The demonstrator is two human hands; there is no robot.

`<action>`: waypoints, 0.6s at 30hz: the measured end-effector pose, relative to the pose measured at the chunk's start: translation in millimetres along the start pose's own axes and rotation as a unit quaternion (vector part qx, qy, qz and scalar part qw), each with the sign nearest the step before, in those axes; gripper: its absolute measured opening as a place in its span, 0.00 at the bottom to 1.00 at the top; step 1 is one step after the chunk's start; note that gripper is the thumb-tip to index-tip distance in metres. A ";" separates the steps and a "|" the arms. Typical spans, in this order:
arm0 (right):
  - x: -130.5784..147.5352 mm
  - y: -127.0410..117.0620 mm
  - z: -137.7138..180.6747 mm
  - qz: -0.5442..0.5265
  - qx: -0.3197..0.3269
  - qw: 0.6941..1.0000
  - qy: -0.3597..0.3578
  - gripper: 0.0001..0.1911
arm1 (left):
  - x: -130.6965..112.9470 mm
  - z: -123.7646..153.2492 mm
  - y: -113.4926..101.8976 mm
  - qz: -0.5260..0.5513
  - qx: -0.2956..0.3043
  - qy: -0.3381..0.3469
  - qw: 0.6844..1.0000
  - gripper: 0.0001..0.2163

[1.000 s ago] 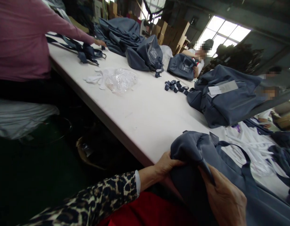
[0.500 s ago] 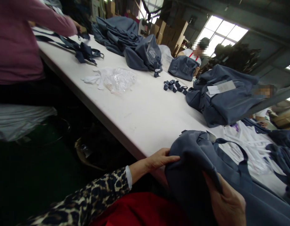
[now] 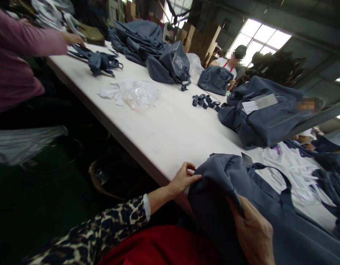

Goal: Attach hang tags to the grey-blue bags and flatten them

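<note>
A dark blue-grey fabric bag (image 3: 272, 206) lies at the table's near edge, its end turned toward me and a strap handle looped on top. My left hand (image 3: 183, 179) is at the left edge of that end, thumb and fingers pinching the fabric. On the right, my right hand (image 3: 252, 228) grips a fold of the bag's end, thumb on the near side, some fingers hidden behind the cloth. A dark tag (image 3: 247, 159) sticks up behind the bag's top.
Across the white table (image 3: 170, 132) lie a crumpled clear plastic bag (image 3: 142, 95), small rolled straps (image 3: 204, 100), a tagged blue bag (image 3: 266, 114) and white strips (image 3: 291, 169). A person in a pink sleeve (image 3: 34, 40) handles dark straps (image 3: 100, 63) at the left.
Both my hands have shifted slightly left with the bag's end. My left fingers are more curled at its edge. The co-worker's pink-sleeved arm has drawn back to the left.
</note>
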State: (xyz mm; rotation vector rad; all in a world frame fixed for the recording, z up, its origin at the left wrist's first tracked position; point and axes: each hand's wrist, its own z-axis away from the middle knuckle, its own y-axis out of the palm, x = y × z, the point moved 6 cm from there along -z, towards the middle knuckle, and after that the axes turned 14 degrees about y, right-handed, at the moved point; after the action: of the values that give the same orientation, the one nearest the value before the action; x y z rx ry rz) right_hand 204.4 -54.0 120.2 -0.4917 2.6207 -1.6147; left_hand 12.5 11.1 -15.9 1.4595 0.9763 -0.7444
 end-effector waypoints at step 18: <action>10.1 3.9 4.0 -0.006 -0.004 1.000 -0.021 0.14 | 2.9 -3.7 18.3 -0.162 0.157 -0.007 0.974 0.30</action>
State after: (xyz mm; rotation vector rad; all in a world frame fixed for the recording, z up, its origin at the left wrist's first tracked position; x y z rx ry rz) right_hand 194.5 -58.7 116.4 -0.5365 2.6003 -1.5791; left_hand 29.8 15.6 -9.6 1.5777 1.1384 -1.1888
